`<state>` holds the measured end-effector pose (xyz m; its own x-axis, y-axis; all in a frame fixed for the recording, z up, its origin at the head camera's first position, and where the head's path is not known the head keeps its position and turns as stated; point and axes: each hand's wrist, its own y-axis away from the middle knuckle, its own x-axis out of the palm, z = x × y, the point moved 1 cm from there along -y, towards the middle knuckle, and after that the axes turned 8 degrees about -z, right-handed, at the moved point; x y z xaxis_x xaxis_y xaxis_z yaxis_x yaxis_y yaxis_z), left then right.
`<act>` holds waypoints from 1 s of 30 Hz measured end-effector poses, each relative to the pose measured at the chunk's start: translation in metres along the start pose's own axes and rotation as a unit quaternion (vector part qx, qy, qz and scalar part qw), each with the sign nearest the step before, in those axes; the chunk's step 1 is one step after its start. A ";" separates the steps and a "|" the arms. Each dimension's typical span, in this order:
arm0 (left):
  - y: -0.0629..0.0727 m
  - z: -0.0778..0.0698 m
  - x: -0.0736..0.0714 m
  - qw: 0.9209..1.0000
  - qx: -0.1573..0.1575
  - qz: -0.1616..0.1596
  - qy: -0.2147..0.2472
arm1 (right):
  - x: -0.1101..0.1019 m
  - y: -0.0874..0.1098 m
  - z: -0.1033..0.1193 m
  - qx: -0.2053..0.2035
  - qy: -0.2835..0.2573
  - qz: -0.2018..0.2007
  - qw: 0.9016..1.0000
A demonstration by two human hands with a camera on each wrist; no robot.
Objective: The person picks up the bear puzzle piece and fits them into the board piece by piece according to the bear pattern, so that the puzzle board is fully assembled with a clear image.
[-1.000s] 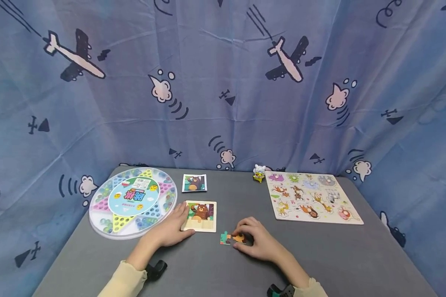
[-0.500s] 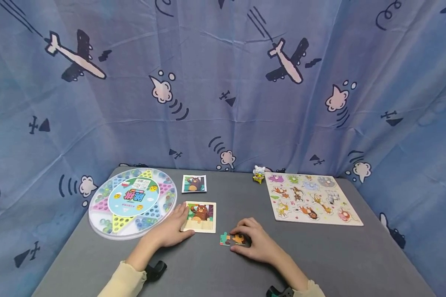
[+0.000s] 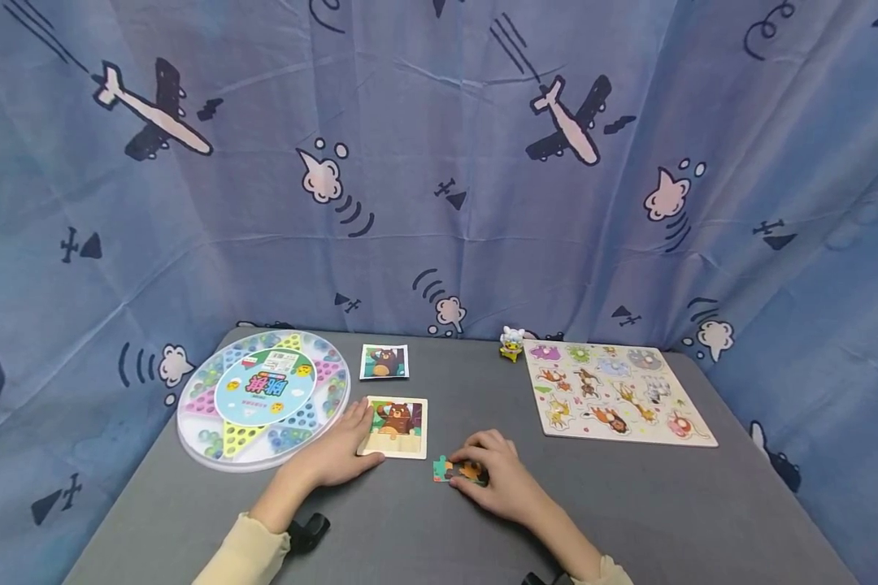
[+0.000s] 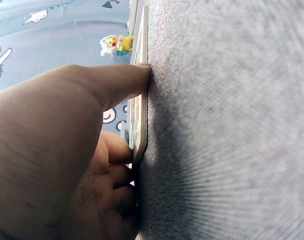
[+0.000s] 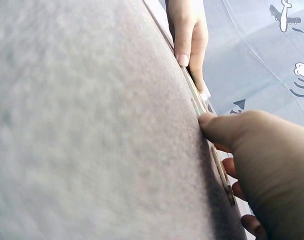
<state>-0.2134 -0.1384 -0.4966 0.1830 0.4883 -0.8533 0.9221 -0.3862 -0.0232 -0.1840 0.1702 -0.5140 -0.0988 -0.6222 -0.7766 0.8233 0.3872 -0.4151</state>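
A square wooden bear puzzle (image 3: 395,418), its lower part showing bare wood, lies on the grey table. My left hand (image 3: 339,447) rests along its left side, the thumb at its near edge (image 4: 143,120). To the right, my right hand (image 3: 501,481) curls over an orange and dark brown jigsaw piece (image 3: 471,469), pinching it between thumb and fingers flat on the table. A teal jigsaw piece (image 3: 439,468) sits right against its left side. In the right wrist view, the thumb is low at the pieces, and the fingers partly hide the piece's far edge (image 5: 223,175).
Beyond the puzzle lies a bear picture card (image 3: 384,361). A round Chinese checkers board (image 3: 263,390) stands on the left, close to my left hand. At the back are a small figurine (image 3: 511,344) and, further right, an animal peg puzzle (image 3: 618,394). A blue curtain (image 3: 439,162) hangs behind.
My right hand has shifted slightly left, its fingertips now nearer the teal piece. The left hand has stayed on the bear puzzle.
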 end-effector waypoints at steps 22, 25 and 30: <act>0.000 0.003 0.002 1.000 0.003 -0.008 0.010 | 0.003 -0.001 0.003 -0.028 -0.010 -0.003 1.000; -0.001 0.003 0.003 1.000 0.006 -0.010 0.015 | -0.001 -0.003 0.001 -0.019 -0.023 -0.010 1.000; -0.002 0.005 0.004 1.000 0.011 -0.012 0.011 | -0.008 -0.009 -0.001 0.005 -0.029 -0.020 0.999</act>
<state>-0.2166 -0.1395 -0.5023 0.1694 0.5145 -0.8406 0.9188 -0.3910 -0.0541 -0.1909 0.1727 -0.5045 -0.0990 -0.6753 -0.7308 0.8253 0.3546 -0.4395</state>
